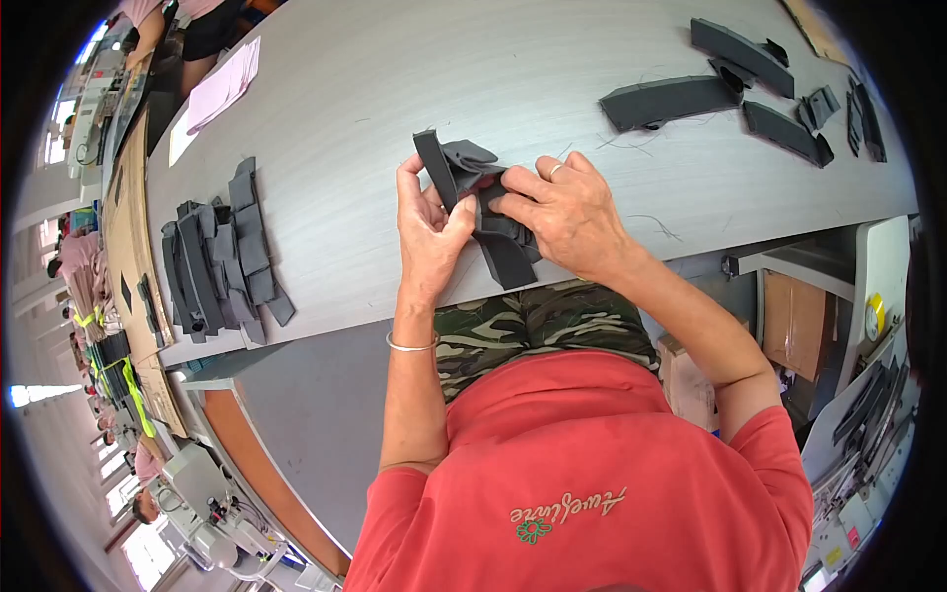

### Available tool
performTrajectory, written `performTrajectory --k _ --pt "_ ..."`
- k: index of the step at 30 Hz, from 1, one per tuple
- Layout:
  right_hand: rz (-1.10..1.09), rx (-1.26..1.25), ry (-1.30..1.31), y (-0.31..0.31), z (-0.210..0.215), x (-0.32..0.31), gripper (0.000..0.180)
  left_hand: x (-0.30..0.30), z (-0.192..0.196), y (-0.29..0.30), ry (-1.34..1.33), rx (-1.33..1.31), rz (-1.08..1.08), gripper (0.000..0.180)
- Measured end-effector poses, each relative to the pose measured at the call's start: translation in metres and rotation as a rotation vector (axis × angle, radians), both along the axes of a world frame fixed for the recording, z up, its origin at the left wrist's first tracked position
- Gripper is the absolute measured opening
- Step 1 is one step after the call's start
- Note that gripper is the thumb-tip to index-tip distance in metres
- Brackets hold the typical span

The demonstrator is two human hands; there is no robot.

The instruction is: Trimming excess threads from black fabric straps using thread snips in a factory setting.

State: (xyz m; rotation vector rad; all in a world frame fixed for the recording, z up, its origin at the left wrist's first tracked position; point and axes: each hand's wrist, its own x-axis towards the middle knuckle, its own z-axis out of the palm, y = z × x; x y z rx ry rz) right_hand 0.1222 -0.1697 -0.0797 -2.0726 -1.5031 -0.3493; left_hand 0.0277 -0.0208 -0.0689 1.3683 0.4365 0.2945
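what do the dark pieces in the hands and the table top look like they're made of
The dark pieces in both hands look like soft matte grey fabric or felt: they fold and droop, with loose threads lying nearby. The table top looks like smooth pale grey laminate with a faint printed wood grain, though it could be painted board.

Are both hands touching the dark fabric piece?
Touching. The head view shows the left hand pinching one strip of the dark fabric piece and the right hand pressing fingers onto its folded middle.

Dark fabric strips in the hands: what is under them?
Under the dark fabric strips lies the grey table. The left hand and right hand pinch the bundle; the table directly beneath and the strips' lower layers are covered.
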Motion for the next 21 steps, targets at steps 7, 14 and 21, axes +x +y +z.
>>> performTrajectory --k 7,14,21 --pt "-0.093 0.116 0.390 -0.009 0.013 -0.009 0.015 -0.016 -0.001 -0.001 -0.133 -0.092 0.066 0.055" --pt "-0.015 0.035 0.738 -0.027 0.032 -0.023 0.038 -0.028 0.015 -0.002 -0.126 -0.048 0.059 0.059" --pt "0.014 0.053 0.650 -0.026 0.035 -0.043 0.021 -0.041 0.033 -0.011 -0.165 0.061 0.041 0.060"
